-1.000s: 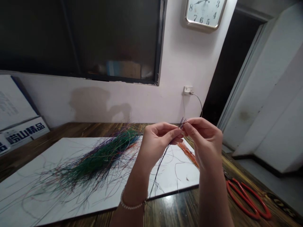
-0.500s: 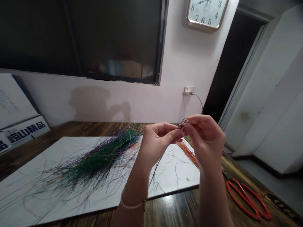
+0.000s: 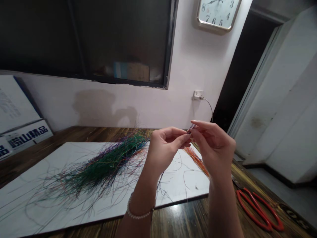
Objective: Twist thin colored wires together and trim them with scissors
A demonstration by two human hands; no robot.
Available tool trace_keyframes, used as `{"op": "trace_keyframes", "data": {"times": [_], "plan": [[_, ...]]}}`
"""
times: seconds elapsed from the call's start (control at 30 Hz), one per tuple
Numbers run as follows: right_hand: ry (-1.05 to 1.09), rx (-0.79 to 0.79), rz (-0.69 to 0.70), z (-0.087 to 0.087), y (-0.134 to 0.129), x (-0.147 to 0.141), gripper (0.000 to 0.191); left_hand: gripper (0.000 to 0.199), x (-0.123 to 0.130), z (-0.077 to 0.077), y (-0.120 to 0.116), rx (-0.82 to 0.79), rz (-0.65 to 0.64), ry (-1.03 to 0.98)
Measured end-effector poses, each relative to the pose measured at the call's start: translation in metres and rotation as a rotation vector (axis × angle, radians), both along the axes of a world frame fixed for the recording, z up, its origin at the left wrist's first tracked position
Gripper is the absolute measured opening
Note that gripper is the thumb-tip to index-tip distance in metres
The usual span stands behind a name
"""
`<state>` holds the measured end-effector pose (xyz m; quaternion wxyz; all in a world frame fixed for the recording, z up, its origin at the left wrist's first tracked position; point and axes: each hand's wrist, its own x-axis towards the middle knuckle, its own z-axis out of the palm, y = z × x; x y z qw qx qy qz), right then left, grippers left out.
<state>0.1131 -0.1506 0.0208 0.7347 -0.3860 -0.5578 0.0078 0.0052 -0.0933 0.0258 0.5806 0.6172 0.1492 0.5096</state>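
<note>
My left hand (image 3: 167, 142) pinches a small bunch of thin dark wires (image 3: 191, 127) between thumb and forefinger, above the white board. Close against it, my right hand (image 3: 214, 142) has thumb and fingertips closed on the upper ends of the same wires. Their lower ends hang below my left wrist. On the white board (image 3: 54, 158) to the left lies a large loose heap of thin wires (image 3: 106, 162), mostly green with purple, blue and red strands. An orange wire bundle (image 3: 196, 160) lies behind my right hand, partly hidden.
Red-handled scissors (image 3: 260, 208) lie on the dark wooden table (image 3: 178, 221) at right. Boxes with printed lettering (image 3: 27, 135) stand at the left. Behind are a wall socket with a plugged cable (image 3: 198, 96), a clock (image 3: 218, 15) and a dark window (image 3: 119, 39).
My right fingertips have shifted slightly up and left over the wire ends, the forefinger straighter. My left hand keeps its pinch nearly in place. The view has tilted a little.
</note>
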Motion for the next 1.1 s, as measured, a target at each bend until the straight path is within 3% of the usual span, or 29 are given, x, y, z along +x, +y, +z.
{"op": "trace_keyframes", "data": {"times": [0.37, 0.63, 0.77, 0.97, 1.1], "plan": [[0.123, -0.031, 0.095, 0.0, 0.003, 0.003, 0.02, 0.008, 0.003, -0.005, -0.002, 0.18, 0.125, 0.051], [0.141, -0.022, 0.218, -0.007, 0.012, 0.014, 0.007, 0.009, 0.003, -0.006, -0.002, 0.287, 0.209, 0.146], [0.118, 0.008, 0.207, -0.006, 0.011, 0.016, 0.015, 0.005, 0.003, -0.006, -0.001, 0.287, 0.226, 0.162], [0.061, 0.056, 0.067, -0.004, 0.01, 0.012, 0.021, 0.004, 0.006, -0.006, -0.001, 0.234, 0.204, 0.122], [0.095, 0.013, 0.09, -0.003, 0.009, 0.008, 0.026, 0.004, 0.005, -0.005, -0.003, 0.209, 0.202, 0.055]]}}
